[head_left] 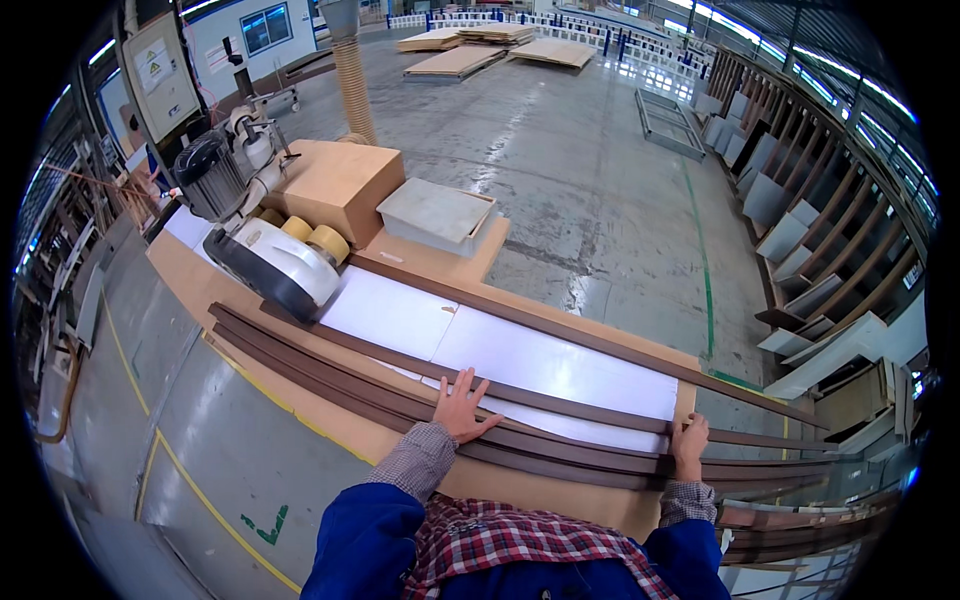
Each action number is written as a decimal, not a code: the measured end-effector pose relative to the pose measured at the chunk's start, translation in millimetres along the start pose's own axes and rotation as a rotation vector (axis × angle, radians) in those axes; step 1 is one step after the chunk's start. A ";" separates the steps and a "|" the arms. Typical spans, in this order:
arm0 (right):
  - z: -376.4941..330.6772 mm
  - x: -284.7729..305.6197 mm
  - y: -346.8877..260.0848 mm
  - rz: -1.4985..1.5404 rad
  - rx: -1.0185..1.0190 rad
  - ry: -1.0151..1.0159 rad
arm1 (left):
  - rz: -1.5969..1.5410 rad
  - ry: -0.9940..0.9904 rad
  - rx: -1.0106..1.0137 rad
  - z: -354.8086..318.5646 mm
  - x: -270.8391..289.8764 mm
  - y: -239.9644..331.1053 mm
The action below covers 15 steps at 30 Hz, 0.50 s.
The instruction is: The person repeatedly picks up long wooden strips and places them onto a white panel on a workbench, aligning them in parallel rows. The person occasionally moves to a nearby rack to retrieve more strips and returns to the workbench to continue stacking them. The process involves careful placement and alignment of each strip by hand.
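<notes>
Long dark brown strips (345,393) lie side by side along the near part of a tan workbench (562,487). My left hand (463,405) rests on them palm down, fingers spread, its fingertips at a separate strip (560,406) that crosses the white bench surface (545,362). At the bench's right end, my right hand (690,443) has its fingers curled round that strip. The strip runs left to a white feeder unit (275,262) with a dark motor (209,174). Another brown strip (520,322) lies straight along the far side of the white surface.
Behind the feeder stand a tan box (335,190) and a grey lidded tray (437,212). A ribbed hose (352,90) rises beyond. More strips (800,520) are stacked at lower right. A rack of panels (800,220) lines the right side; flat boards (455,62) lie far off.
</notes>
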State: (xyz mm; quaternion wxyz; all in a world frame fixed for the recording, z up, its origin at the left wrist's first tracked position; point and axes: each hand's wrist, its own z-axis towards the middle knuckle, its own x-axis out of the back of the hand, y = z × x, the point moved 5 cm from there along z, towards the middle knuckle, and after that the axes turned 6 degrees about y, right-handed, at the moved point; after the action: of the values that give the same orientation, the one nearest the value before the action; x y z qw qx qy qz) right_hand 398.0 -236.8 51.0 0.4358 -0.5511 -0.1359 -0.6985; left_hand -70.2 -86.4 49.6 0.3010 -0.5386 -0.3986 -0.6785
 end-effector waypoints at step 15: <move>-31.1 -56.4 -72.2 -0.018 -0.295 -0.403 | -0.139 0.150 -0.007 24.7 -12.6 -59.1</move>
State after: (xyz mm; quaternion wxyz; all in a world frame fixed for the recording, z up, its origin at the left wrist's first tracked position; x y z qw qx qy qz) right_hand 323.7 -189.7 10.8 0.3087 -0.7356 -0.1216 -0.5907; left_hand -104.6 -35.6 27.1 0.2804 -0.4584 -0.4089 -0.7376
